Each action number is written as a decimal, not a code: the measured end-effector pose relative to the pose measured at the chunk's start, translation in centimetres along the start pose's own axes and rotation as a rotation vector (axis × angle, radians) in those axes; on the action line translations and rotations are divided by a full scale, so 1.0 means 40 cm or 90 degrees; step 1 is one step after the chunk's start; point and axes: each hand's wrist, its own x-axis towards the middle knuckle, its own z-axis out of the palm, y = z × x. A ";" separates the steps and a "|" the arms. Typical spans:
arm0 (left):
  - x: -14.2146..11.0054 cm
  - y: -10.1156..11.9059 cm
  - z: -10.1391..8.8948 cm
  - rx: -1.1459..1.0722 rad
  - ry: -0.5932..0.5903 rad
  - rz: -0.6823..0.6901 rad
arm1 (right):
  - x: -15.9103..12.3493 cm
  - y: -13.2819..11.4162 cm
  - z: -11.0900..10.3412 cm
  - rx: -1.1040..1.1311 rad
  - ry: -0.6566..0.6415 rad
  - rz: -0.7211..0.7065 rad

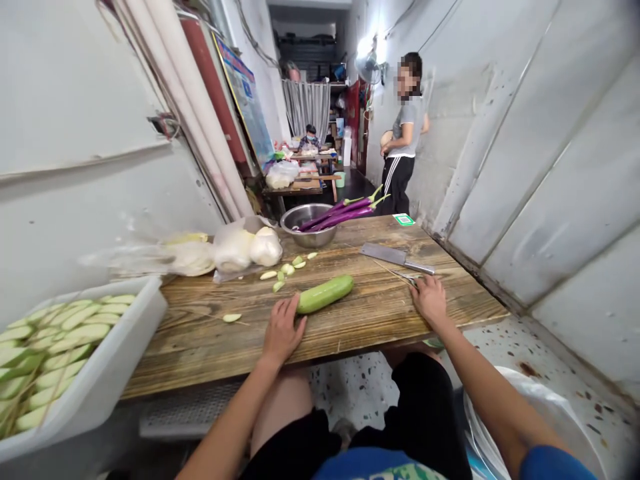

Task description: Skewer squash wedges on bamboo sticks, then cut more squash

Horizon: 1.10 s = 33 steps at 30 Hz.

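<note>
My left hand (283,328) lies on the wooden table (350,313) with its fingers against the near end of a pale green cucumber (325,294). It does not wrap round it. My right hand (428,298) rests on the table at the right, fingers bent over a small metal tool (406,276) that I cannot name. Just beyond that hand lies a cleaver (396,257). Several green slices (285,270) are scattered behind the cucumber.
A white tub (107,373) of green slices on skewers stands at the left. A plastic bag with white vegetables (247,248) and a steel bowl (306,227) with purple eggplants (345,212) sit at the back. A person (404,147) stands in the corridor; another sits farther back.
</note>
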 end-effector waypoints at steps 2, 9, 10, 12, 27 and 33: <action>0.000 0.001 0.001 0.012 0.001 0.002 | 0.001 0.000 -0.007 0.016 -0.008 -0.011; -0.001 -0.004 0.006 0.023 0.006 0.003 | -0.009 -0.008 -0.030 0.005 -0.030 0.014; -0.001 -0.004 0.006 0.022 0.008 0.004 | -0.010 -0.009 -0.032 0.001 -0.030 0.024; -0.002 -0.005 0.006 0.019 0.012 0.007 | -0.012 -0.010 -0.033 -0.007 -0.028 0.056; -0.003 -0.009 0.007 -0.031 0.021 0.004 | -0.017 -0.026 -0.057 -0.049 -0.009 0.179; -0.002 0.000 0.000 -0.050 0.038 -0.005 | 0.028 -0.016 -0.077 -0.052 -0.020 0.064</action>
